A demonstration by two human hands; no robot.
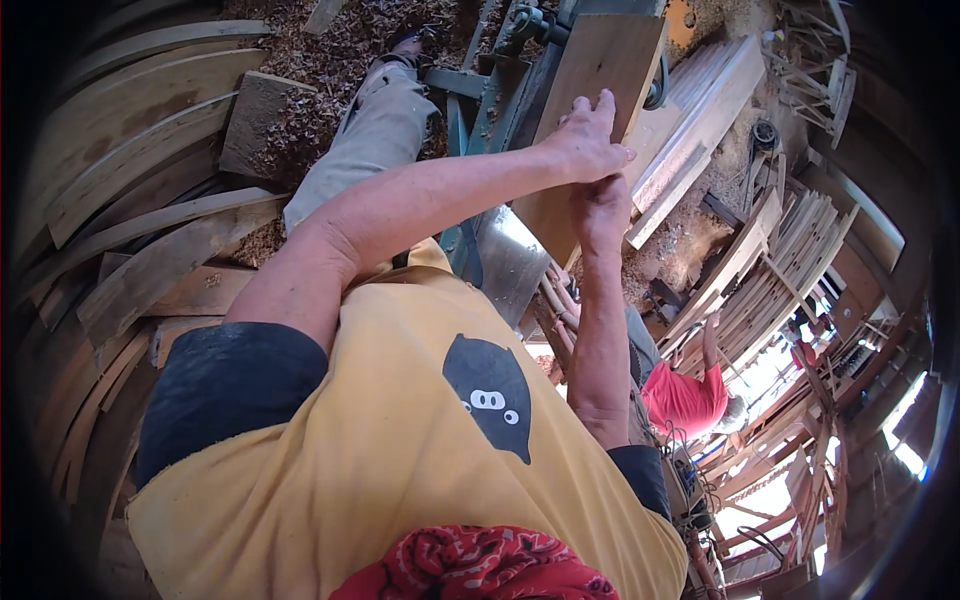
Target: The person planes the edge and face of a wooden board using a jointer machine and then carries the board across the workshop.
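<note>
A flat brown wooden board (593,60) lies lengthwise on a green metal machine (483,95) at top centre. My left hand (588,140) lies on the board with fingers stretched forward, the thumb reaching toward its right edge. Just below it, my right hand (600,210) is curled at the board, its fingertips partly hidden by the left hand and the wood. A grey metal plate (505,270) sits beside the board's lower end.
Stacked pale planks (700,120) stand right of the machine, more slats (795,270) farther right. Curved boards (150,140) and shavings (285,45) fill the left. A co-worker in a red shirt (680,400) is at lower right, near cables and timber.
</note>
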